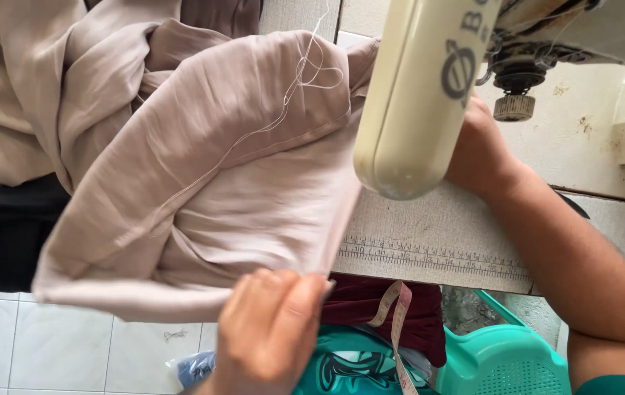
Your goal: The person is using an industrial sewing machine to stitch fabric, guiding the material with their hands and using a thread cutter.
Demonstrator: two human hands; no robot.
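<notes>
1. Left hand pinches the near folded edge of the beige fabric, fingers pressed together over the hem.
2. Fabric lies bunched across the left part of the sewing table, spilling off its front edge; loose white thread trails over its top.
3. Right hand sits behind the cream sewing machine head; fingers hidden, so cannot tell whether spread or closed.
4. Printed ruler strip runs along the table front.
5. Below: teal plastic basket, perforated wall; contents not visible, possibly none.
6. Pink measuring tape hangs over dark red cloth.
</notes>
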